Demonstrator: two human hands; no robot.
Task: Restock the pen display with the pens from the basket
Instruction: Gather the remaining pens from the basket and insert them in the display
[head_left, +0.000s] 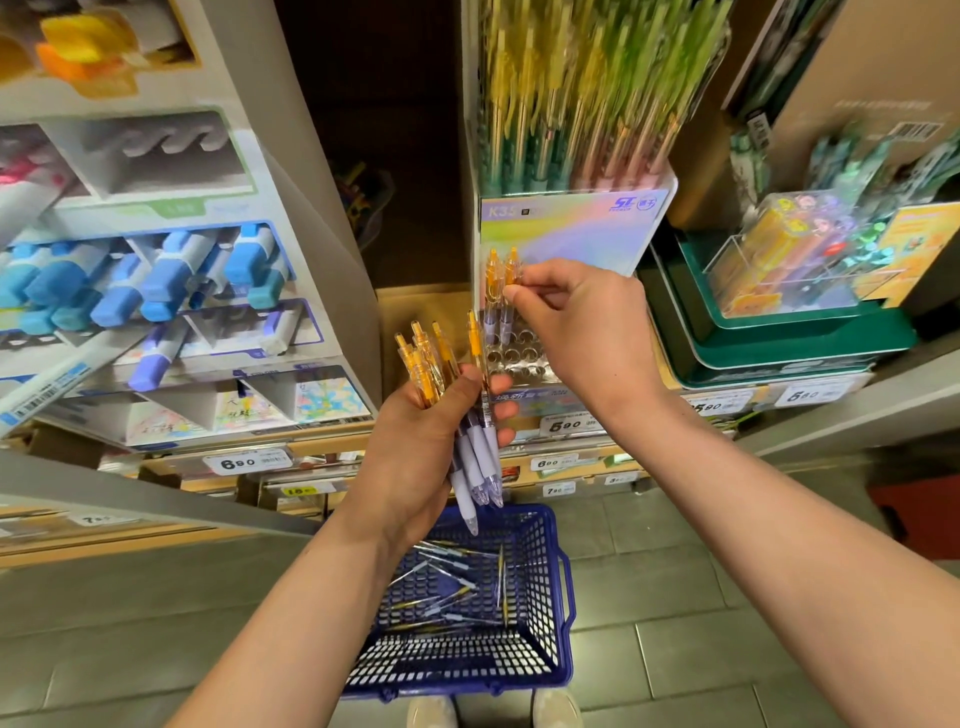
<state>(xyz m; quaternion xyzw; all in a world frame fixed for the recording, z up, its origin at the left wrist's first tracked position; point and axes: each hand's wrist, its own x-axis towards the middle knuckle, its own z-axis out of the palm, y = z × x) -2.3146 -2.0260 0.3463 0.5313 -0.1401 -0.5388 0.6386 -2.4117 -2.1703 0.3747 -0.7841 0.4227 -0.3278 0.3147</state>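
Left grip (415, 441) clasps a pen bundle (427, 364), orange ends up; right grip (582, 332) pinches one upright pen (512, 266) at the display (522, 358).

Grey tiled floor (675, 623) below, evenly lit. On the left, a marker rack (156, 280) leans over a wood-edged shelf (322, 444) lined with price tags (237, 462). There's a dark gap (389, 130) up the middle. On the right, green trays (810, 338) sit stacked at the shelf's edge, with a brown cardboard box (857, 52) above.

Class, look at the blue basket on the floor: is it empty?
No, several pens lie loose on the bottom of the blue basket.
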